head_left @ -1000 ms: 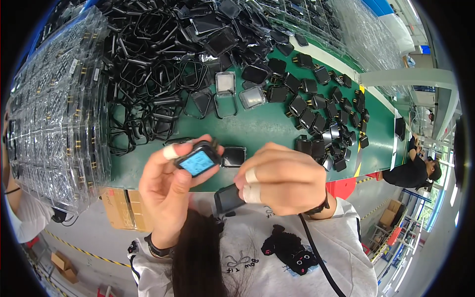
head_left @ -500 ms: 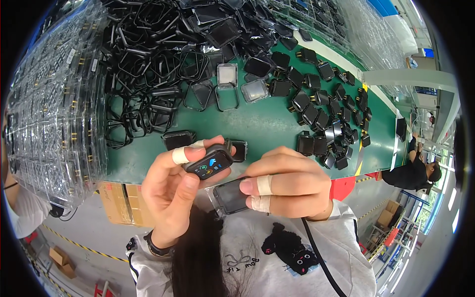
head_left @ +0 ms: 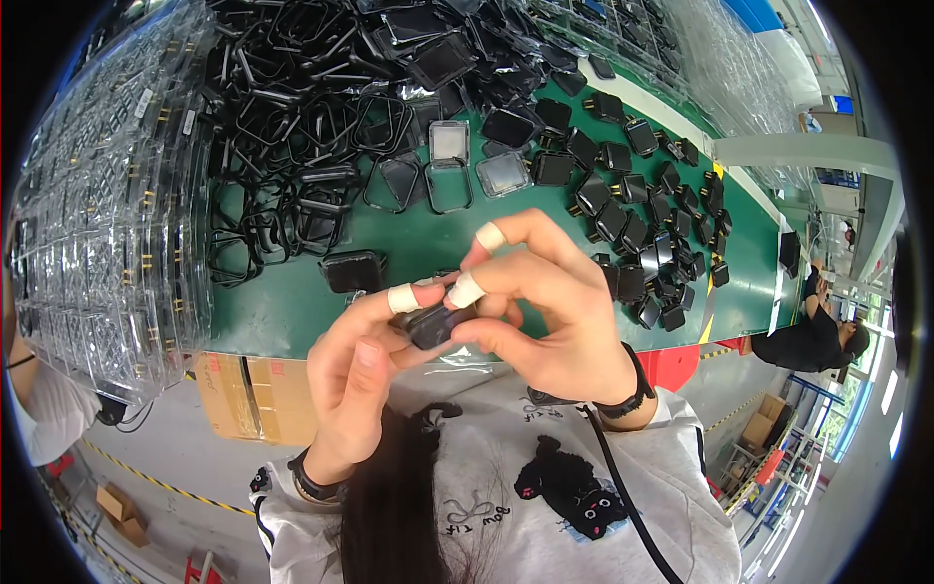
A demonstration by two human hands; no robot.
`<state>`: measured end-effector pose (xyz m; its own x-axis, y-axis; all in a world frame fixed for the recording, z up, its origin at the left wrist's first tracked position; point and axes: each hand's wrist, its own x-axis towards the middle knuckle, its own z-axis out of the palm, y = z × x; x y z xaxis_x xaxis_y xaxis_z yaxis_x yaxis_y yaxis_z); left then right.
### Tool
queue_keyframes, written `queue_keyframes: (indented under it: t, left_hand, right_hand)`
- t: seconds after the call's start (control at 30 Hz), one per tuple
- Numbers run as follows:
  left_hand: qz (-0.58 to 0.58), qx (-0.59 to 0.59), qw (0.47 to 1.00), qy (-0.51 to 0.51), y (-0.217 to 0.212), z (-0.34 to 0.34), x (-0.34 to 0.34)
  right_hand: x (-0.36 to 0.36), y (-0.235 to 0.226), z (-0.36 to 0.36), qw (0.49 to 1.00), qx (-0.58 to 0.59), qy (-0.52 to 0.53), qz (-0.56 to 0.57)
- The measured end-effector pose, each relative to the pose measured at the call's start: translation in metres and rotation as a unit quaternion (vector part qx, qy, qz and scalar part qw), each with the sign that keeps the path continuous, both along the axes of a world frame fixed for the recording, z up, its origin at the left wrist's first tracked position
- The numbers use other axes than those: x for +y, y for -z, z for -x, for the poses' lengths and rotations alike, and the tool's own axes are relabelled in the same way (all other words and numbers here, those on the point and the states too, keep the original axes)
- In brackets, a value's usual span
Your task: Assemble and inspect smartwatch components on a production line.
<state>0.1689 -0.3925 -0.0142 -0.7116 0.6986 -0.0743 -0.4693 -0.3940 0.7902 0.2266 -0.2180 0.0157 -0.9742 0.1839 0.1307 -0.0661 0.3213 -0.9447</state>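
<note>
Small black device sat between the two hands, raised at the green table's near edge; left hand's fingers closed on it, thumb standing off, right hand's thumb and fingertips clamped on its right side. Judged risk: an uneven right-hand push, unbraced by that thumb, might have dropped it past the edge.

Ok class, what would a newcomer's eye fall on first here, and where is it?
Probably the left hand and right hand come first, meeting near the centre, taped fingers on a small dark device. Next, the heap of black frames at upper left on the green table, and the dark square units scattered to the right. Shiny stacked clear trays along the left side also stand out.
</note>
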Motion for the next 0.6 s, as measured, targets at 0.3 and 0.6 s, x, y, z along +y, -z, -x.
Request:
queue_keyframes:
  t: [0.3, 0.6]
  left_hand:
    - [0.103, 0.06, 0.992, -0.029, 0.011, -0.006, 0.0]
    - [0.09, 0.083, 0.986, -0.11, 0.003, -0.012, 0.008]
  right_hand:
    - [-0.003, 0.009, 0.0, 0.999, -0.028, -0.036, 0.005]
    - [-0.008, 0.015, -0.009, 0.998, 0.062, -0.023, -0.024]
